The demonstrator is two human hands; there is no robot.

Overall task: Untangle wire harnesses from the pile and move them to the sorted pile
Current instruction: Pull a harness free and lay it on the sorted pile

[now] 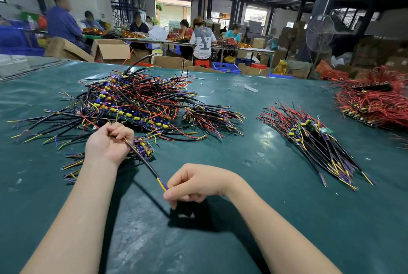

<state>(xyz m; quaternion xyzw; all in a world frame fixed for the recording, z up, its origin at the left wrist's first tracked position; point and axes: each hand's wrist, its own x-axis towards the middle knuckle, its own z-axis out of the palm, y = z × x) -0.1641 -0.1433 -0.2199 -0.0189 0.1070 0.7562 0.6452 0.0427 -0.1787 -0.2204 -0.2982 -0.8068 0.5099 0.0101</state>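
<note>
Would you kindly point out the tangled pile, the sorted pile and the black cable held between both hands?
tangled pile [136,99]: head view, centre of the heap.
sorted pile [315,141]: head view, middle of the bundled black sleeves.
black cable [143,160]: head view, middle of its exposed black sleeve.

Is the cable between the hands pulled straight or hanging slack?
Nearly straight: the black cable runs in one line from the left hand to the right hand, which pinches its yellow and blue ends.

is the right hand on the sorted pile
No, the right hand pinches the sleeved cable by its wire ends, left of the sorted pile.
</note>
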